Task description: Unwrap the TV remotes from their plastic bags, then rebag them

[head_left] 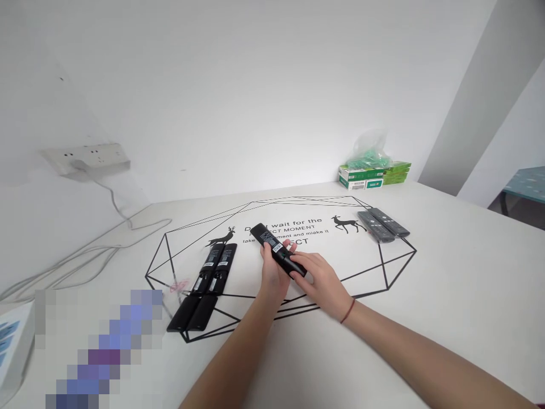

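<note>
A black remote control is held back side up over the middle of the table, tilted, with its label showing. My left hand is closed around it from below. At its lower end, the fingers of my right hand grip the smooth black battery cover. Between label and cover, part of the battery compartment shows, with something greenish in it. To the left lie two more black remote controls, backs up and side by side, with their covers at the near end.
Two dark remote controls lie buttons up at the right. Green and white boxes stand by the wall under a clear plastic bag. A white cable runs from the wall socket along the table's left side. The white table has printed lines and deer.
</note>
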### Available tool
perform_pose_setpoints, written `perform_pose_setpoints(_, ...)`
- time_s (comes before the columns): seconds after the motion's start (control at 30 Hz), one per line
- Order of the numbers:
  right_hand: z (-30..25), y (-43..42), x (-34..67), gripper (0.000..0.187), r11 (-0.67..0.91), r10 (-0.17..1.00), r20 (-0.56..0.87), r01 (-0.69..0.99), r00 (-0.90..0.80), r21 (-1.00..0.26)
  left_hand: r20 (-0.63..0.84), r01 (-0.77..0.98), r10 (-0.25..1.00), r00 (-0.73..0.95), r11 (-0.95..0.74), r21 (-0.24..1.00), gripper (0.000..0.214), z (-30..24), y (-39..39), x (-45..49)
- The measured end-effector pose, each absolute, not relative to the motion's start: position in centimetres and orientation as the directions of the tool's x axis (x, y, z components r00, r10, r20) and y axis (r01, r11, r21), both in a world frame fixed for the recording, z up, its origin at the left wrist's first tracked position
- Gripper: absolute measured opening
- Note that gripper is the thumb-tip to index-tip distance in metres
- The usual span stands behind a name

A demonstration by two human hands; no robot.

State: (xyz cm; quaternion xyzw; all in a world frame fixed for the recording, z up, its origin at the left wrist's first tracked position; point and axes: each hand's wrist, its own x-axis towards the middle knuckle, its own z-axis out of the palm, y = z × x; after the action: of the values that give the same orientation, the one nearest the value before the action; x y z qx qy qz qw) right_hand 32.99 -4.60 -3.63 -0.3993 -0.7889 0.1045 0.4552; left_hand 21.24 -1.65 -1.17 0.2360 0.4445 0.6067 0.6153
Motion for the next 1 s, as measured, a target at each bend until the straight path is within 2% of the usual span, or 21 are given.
perform_pose_setpoints(0.2,-3.7,-4.7,33.0,0.030,0.663,0.715,0.647,0.547,-0.264,-0.510,-0.295,-0.643,0.955,-0.003,0.224,0.732,0.055,-1.4,-2.0,21.7)
perform_pose_setpoints(0.43,-3.8,-4.8,32.9,0.036,0.685,0.695,0.649,0.558,-0.308,-0.469,-0.312,-0.692,0.950,-0.006,0.221,0.687,0.054,-1.2,-2.0,21.3)
perform_pose_setpoints(0.6,-3.9,-5.0,33.0,0.051,0.743,0.646,0.624,0.548,-0.439,-0.384,-0.305,-0.638,0.952,-0.002,0.233,0.733,0.057,-0.9,-1.7,20.4)
perform_pose_setpoints(1.0,-3.9,-5.0,33.4,0.046,0.704,0.680,0.589,0.614,-0.437,-0.357,-0.277,-0.597,0.956,0.100,0.280,0.751,0.056,-1.3,-1.7,20.3)
